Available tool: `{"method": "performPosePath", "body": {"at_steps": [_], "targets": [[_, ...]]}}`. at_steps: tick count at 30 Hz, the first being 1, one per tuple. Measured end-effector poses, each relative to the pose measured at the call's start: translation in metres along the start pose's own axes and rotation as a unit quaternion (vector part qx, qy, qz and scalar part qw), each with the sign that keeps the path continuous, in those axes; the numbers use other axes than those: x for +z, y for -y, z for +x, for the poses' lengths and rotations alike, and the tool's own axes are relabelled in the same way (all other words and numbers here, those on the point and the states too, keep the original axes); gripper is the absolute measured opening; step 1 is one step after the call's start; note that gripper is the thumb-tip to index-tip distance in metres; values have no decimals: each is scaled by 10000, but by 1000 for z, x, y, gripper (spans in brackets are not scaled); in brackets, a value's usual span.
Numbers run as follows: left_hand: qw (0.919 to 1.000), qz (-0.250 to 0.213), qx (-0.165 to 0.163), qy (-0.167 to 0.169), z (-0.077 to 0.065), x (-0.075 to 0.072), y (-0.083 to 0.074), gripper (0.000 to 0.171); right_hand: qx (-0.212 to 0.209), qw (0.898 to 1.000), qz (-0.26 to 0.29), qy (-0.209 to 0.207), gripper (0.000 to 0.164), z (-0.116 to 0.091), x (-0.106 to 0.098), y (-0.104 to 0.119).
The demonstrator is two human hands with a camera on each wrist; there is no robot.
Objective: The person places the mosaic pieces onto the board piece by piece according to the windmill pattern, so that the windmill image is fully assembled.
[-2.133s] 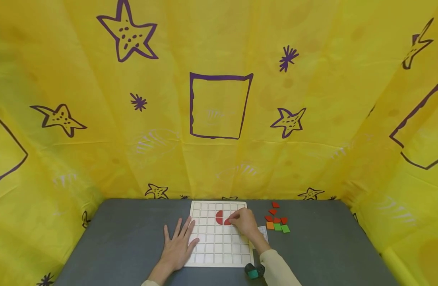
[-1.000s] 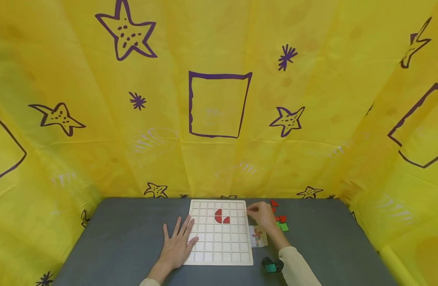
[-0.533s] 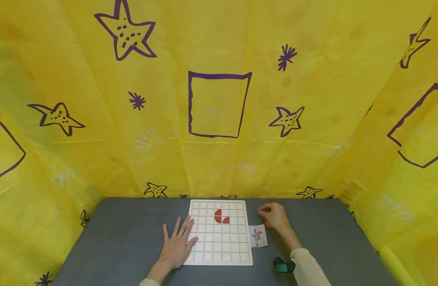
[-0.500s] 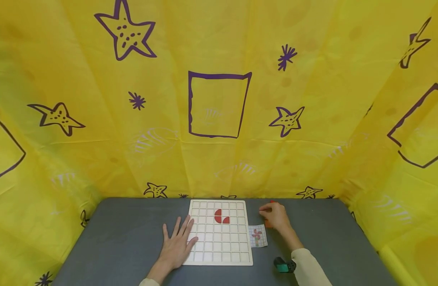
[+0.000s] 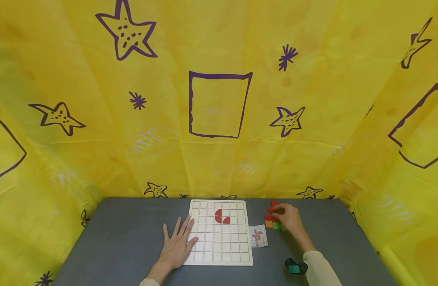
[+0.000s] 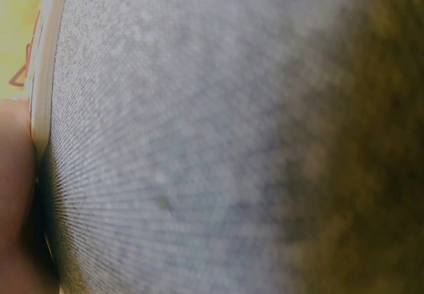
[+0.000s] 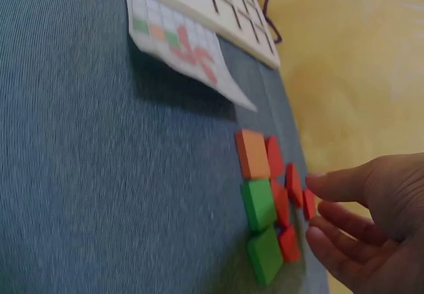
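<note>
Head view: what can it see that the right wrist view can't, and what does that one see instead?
Only the head view shows the left hand and the red pieces lying on the white grid board. Only the right wrist view shows both green tiles uncovered. Both show the right hand, the picture card, the orange tile and some of the board.

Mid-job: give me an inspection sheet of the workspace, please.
Surface: dark table, grid board on it.
Job's things: three red pieces on the board; card at its right; loose: five red pieces, two green squares, one orange square.
Clutter: black-and-teal device by right sleeve.
Grips: left grip spread on board's left edge; right grip at the loose red pieces, contact unclear.
Cables: nothing seen.
Surroundings: patterned yellow sheeting.
</note>
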State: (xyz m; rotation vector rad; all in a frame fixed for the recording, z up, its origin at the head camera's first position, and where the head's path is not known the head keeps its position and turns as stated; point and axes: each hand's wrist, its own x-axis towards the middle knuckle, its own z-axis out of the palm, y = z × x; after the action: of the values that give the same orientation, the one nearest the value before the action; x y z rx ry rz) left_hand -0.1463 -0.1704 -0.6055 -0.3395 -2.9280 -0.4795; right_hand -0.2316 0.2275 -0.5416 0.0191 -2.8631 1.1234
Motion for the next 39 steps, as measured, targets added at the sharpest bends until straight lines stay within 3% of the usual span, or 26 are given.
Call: {"method": "performPosePath", "body": {"at_steps": [7, 17, 31, 39], "targets": [[10000, 49, 25, -42, -1, -2, -2, 63, 164, 9998, -59, -14, 28, -4, -6, -15], [9995, 93, -88, 281, -2, -9, -4, 63, 315, 9988, -352, 110, 31, -9, -10, -21], [10000, 86, 49, 7, -1, -9, -5, 61, 382, 9983, -434, 94, 18, -5, -14, -21], [9999, 106, 57, -47, -1, -6, -4, 63, 164, 9990, -388, -179, 24, -7, -14, -24]]}}
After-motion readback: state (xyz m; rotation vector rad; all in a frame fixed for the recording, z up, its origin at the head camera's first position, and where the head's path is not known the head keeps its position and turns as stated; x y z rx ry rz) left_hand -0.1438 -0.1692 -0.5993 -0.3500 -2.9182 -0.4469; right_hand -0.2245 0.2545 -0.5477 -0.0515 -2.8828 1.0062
